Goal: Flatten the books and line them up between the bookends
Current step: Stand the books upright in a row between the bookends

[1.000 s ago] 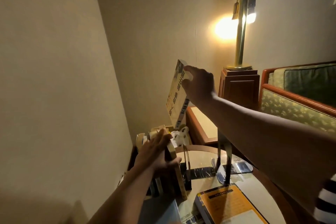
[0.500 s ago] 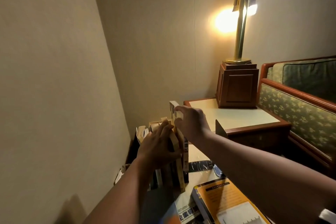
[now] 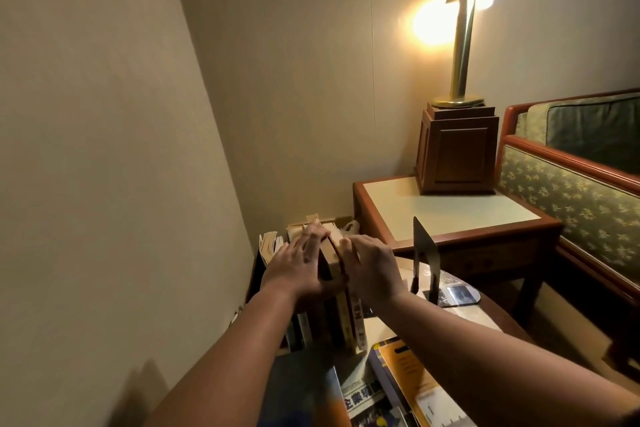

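ok so this step is basically squaring up the pack. The row of books [image 3: 330,258] stands upright at the far left side of the table [image 3: 377,326], close to the wall [image 3: 138,184], and it sits right between the two hands. The left hand [image 3: 296,269] has its fingers [image 3: 311,239] spread and pretty straight, laid flat on the wall-side face and top of the row, holding nothing, just pressing. The right hand [image 3: 372,269] is on the other side, against the outermost book [image 3: 356,321], fingers [image 3: 348,246] bent over its top edge. The thumb is hidden, so I honestly can't tell if that's a pinch or just a push. The black bookend [image 3: 424,253] stands at the far right side of the table, well apart from the row, and the gap between them is bare. I can't see a bookend on the wall side at all. My take: press both palms in evenly, tap the tops down so the edges sit level, and don't let go with the left until the right one drags that bookend over, since the outermost book looks tilted and could slide flat. More loose books [image 3: 363,399], including an orange book [image 3: 415,381], lie flat at the near edge, so I'd guess the job is maybe halfway.
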